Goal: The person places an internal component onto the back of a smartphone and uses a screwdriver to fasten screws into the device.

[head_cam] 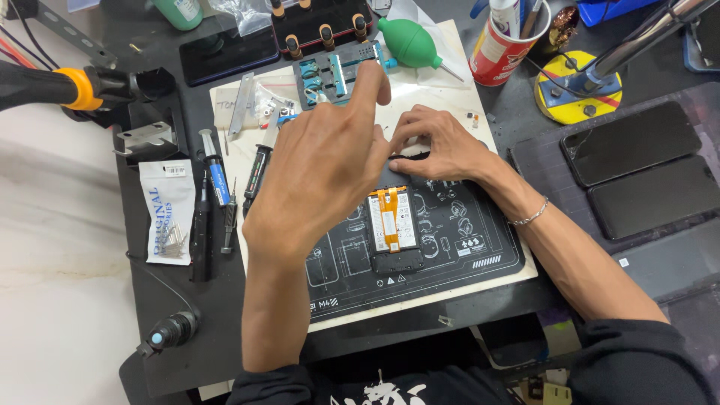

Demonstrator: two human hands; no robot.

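On the far left of the bench point(187, 352) lies a white foil pouch point(168, 210) with a small heap of metal bits on it, and just right of it a row of precision screwdrivers point(217, 180) rests along the edge of the pale work mat point(450, 97).

The left hand point(322, 169) is raised over the middle of the mat, fingers loosely curled and the index finger pointing up toward a grey clamp fixture point(337, 71). From this angle it seems to hold nothing, though the palm side is hidden, so a tiny part pinched beneath cannot be ruled out.

Below and between the hands lies an opened phone point(394, 225), back cover off, with its battery and an orange flex ribbon exposed. It sits on a black printed repair mat point(480, 255).

The right hand point(439, 146) is spread flat, fingertips pressing on the phone's upper end, gripping nothing.

The work in hand looks like freeing or seating something at the phone's top edge. To do it well, I would judge that the right hand should hold the body steady with even pressure, keeping clear of the orange ribbon, while the left comes down slowly from above.

Further right stand a green air blower point(411, 43) and a red cup of tools point(502, 46), and two dark phones point(637, 169) lie side by side.
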